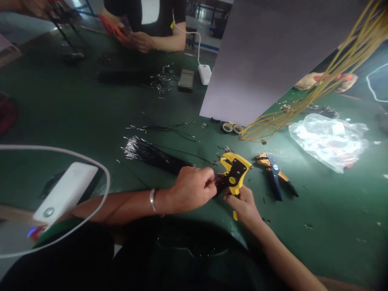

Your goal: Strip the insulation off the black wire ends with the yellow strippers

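My right hand (244, 204) grips the handles of a yellow and black wire stripper (235, 171), its head pointing away from me. Close to the left side of that tool, my left hand (195, 188) is closed with its fingertips pinched together; what they hold is hidden, though something dark shows beside them. A bundle of black wires (154, 155) with bright metal ends lies just beyond my left hand. Another wire stripper (274, 173), orange and dark blue, rests on the green table (327, 218) to the right.
A white power bank (65, 194) with a cable lies at left. Beyond are loose black wires (165, 128), tape rolls (232, 128), a clear plastic bag (330, 141) and hanging yellow wires (318, 97). A grey panel (254, 56) blocks the view behind. Co-workers' hands (141, 41) are across the table.
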Motion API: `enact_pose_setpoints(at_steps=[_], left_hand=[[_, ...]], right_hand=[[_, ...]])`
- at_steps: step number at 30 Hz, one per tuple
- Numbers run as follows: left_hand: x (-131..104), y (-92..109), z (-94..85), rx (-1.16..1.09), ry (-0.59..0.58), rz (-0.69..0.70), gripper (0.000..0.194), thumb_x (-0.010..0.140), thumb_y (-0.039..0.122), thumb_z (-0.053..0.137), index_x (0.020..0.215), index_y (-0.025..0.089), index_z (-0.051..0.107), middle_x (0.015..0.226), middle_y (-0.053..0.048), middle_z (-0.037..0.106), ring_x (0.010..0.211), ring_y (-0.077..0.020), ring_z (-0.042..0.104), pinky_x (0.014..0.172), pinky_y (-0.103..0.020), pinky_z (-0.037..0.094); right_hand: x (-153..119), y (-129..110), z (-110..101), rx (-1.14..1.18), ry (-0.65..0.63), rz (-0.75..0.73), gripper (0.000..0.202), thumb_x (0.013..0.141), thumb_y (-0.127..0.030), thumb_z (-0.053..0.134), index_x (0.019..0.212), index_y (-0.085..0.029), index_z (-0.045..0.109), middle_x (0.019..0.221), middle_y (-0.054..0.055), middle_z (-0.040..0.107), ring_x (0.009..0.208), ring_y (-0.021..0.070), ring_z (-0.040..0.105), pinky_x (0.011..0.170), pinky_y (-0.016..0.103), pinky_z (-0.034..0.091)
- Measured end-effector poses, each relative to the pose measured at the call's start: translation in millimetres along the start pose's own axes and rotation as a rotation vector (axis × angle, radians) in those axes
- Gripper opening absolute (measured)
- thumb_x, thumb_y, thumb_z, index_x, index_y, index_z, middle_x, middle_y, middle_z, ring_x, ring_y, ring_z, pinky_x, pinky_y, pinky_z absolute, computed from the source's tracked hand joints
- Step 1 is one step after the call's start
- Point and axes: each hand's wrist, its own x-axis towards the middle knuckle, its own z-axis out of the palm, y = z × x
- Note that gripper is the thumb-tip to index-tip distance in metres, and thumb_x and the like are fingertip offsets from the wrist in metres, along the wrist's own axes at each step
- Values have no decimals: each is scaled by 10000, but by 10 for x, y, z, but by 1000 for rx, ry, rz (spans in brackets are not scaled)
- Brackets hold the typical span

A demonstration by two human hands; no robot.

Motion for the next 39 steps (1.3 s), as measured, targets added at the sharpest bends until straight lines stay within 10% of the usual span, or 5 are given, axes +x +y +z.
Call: enact_pose_setpoints(at_steps=[22,39], left_hand=[[-33,-26,-108,-79,-101,27,194,769,114,519,834,163,695,654,-19,707,535,-122,620,541,-237,466],[16,3,-202,-174,-179,59,204,794,85,461,711,156,634,607,16,640,538,-77,555,544,-191,437]], right_hand=[[-110,32,168,-310,85,-176,176,712,-147,500,865,-209,562,786,43,647,708,215,613,656,328,496],[-79,173,129,-798,330,-610,447,754,-206,512,1191,-118,500,1056,155,671,955,293,644,800,427,549]])
